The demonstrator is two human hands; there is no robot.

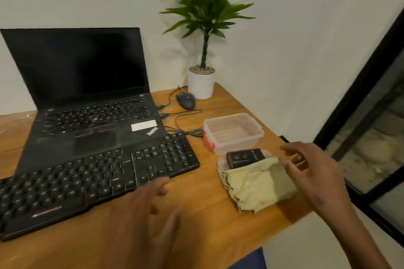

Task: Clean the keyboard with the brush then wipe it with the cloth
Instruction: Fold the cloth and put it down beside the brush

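Wooden desk (pixel 196 214), white walls; left hand (pixel 148 209), right hand (pixel 314 170) fingers released.

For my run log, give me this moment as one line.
stage: before brushing | left hand: open, near keyboard | right hand: open, over cloth | brush: not identifiable

Left hand (pixel 150 209), right hand (pixel 314 170): bare, no rings, no watch. Forearms bare, no sleeves visible. Blue garment (pixel 249 261) at bottom edge.
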